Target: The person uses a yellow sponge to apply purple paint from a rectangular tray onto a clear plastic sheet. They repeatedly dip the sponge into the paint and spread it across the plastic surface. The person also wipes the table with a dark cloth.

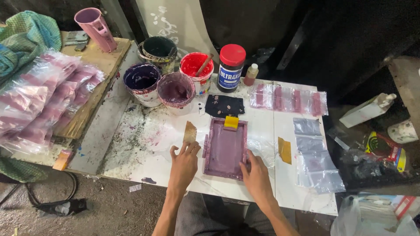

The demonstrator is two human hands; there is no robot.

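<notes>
Purple frame (225, 148) lies flat on the white counter (131, 148), below paint pots (176, 89). Left hand (184, 162) rests open beside its left edge; right hand (256, 171) grips its lower right corner.

White paint-stained table (131, 144): purple printing frame (225, 148), paint tubs (175, 89), red-lidded jar (231, 67), clear plastic bags (315, 161).
</notes>
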